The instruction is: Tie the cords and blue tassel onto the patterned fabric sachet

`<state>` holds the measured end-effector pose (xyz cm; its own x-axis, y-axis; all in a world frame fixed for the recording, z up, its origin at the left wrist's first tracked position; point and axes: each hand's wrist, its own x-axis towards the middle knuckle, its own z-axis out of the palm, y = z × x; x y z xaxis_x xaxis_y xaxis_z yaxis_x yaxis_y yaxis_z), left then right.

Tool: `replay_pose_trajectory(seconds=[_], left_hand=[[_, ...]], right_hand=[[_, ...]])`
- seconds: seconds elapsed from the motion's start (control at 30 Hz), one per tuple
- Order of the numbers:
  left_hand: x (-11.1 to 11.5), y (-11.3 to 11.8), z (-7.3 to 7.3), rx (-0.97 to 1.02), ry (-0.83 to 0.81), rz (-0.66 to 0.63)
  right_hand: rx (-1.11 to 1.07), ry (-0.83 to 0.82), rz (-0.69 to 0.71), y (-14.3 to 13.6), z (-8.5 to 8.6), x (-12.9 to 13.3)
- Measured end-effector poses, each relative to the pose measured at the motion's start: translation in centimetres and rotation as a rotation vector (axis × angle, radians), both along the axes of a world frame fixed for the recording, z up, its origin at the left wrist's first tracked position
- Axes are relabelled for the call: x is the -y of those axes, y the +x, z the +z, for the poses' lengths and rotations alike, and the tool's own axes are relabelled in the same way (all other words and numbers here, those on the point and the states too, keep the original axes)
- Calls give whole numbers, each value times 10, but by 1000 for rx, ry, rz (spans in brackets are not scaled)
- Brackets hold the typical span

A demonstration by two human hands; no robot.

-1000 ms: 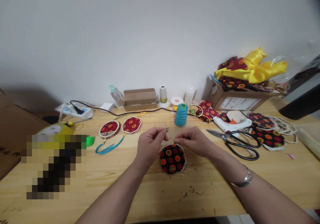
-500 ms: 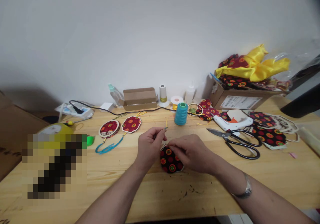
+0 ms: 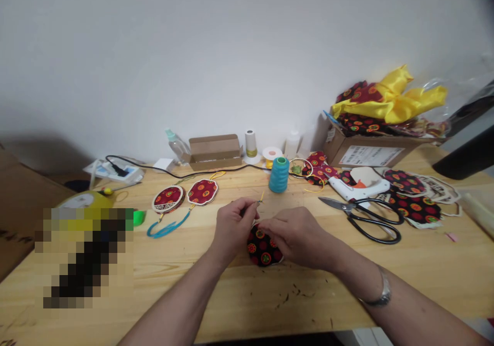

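A black fabric ornament (image 3: 264,248) with red and orange flower rounds and a pale rim lies on the table below my hands. My left hand (image 3: 236,225) is closed in a pinch just above it, on a short yellow cord (image 3: 262,197) whose end sticks up past the fingertips. At the ornament's top edge, my right hand (image 3: 295,237) pinches with thumb and forefinger and covers its right side. What lies between those right fingertips is mostly hidden. A teal thread cone (image 3: 279,175) stands just beyond my hands.
Black-handled scissors (image 3: 370,220) and a white glue gun (image 3: 358,187) lie to the right, beside patterned fabric pieces (image 3: 415,210). Two red ornaments (image 3: 203,192) with cords lie at left. Behind are an open cardboard box (image 3: 216,153) and a fabric-filled carton (image 3: 370,153).
My left fingertips have shifted slightly right, and the yellow cord end now leans right. My right hand has stayed close to the ornament's top edge.
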<state>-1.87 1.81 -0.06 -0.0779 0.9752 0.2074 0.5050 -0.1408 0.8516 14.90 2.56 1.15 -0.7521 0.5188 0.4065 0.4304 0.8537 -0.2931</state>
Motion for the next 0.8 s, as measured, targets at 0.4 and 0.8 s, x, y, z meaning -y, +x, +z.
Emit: replay_pose_trajectory(seconds=[0.4, 0.8], left_hand=[[6, 2, 4, -47, -33, -521], [9, 2, 10, 283, -31, -161]], right_hand=[[-229, -187, -115, 10, 4, -13], [-538, -938, -144, 5, 0, -28]])
